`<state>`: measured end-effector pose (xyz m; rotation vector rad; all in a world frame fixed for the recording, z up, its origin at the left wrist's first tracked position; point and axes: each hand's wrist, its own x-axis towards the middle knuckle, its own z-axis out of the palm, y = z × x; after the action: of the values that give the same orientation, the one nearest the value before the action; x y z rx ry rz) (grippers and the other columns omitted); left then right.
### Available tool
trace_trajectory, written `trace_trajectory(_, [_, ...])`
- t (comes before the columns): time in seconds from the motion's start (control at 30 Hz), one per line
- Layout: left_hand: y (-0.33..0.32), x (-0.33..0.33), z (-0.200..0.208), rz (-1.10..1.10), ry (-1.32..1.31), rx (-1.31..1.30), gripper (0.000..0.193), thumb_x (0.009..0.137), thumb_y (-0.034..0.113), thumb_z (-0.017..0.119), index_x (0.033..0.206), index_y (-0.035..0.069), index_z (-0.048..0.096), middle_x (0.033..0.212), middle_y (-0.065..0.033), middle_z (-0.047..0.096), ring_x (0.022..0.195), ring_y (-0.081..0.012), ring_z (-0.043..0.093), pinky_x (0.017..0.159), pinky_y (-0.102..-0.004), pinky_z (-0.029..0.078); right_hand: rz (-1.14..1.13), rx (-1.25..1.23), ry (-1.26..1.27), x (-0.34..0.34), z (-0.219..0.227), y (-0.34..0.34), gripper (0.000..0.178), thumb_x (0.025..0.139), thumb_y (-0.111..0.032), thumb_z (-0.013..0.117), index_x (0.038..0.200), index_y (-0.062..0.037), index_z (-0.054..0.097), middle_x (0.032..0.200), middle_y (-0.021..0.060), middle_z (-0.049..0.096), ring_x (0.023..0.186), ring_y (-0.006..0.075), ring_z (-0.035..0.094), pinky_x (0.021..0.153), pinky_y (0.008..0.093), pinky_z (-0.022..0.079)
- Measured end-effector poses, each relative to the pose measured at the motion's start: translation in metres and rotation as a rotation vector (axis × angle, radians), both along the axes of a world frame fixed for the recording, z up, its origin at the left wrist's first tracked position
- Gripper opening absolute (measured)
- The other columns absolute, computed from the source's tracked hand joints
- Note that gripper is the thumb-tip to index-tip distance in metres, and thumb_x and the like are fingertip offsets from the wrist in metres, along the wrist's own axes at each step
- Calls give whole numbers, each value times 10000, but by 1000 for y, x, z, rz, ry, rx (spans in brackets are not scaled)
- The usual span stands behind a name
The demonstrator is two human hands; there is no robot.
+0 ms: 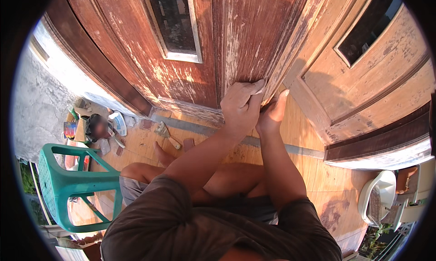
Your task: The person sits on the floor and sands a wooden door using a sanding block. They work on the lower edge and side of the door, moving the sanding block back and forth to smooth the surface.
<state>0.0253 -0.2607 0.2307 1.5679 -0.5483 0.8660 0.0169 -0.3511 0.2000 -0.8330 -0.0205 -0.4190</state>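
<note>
A reddish-brown wooden door (181, 86) with flaking, worn finish stands in front of me. My left hand (243, 104) is closed against its lower face, close to the upright edge. A small pale bit shows by the left fingertips, too little to name. Just right of it, my right hand (271, 115) grips the door's edge, thumb pointing up and fingers partly hidden behind the wood. Both forearms reach forward over my folded legs.
A paler door leaf (363, 93) stands at the right. Left are a green plastic stool (81, 181), a white bottle (119, 123) and a cardboard box (81, 129). A scraper (168, 134) lies on the floor near a brown sandpaper piece (188, 144). A white basin (379, 195) sits far right.
</note>
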Motion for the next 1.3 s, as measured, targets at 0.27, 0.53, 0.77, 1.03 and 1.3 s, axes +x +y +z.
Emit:
trace_trajectory(0.27, [-4,14,-5,-52,-69,-74,186,866,-23,753,1051,-13,773,895,-157,740,788,-244,692,715,-329,543,-3,13,9,-3,0,1,779,1074,-627,349,1539,-3,385,1508,136,497,1369,274,484,1174,419,351])
trace_trajectory(0.53, [13,-8,-78,-43,40,112,180,861,-24,753,1040,-16,765,921,-162,747,811,-256,707,703,-323,543,-91,-21,13,3,-6,3,752,1080,-611,351,1543,-20,388,1508,127,498,1364,274,483,1177,420,343])
trace_trajectory(0.77, [5,1,-62,-92,31,-50,233,842,-64,676,1040,8,774,914,-156,730,806,-276,701,724,-345,546,-26,21,-17,1,-3,2,763,1076,-607,374,1531,5,388,1497,155,500,1356,288,483,1175,442,343])
trace_trajectory(1.03, [13,-5,-124,-28,115,122,240,812,-86,649,994,20,763,857,-168,681,746,-322,669,652,-382,533,-86,10,1,3,-3,4,718,1083,-582,387,1515,-11,422,1491,128,516,1356,272,486,1172,440,341])
trace_trajectory(1.3, [22,-19,-231,-63,493,320,205,865,102,728,1063,62,760,967,-174,727,902,-375,701,797,-440,547,-93,-18,29,2,-10,1,789,1082,-585,400,1571,26,305,1586,177,369,1436,312,378,1221,468,271])
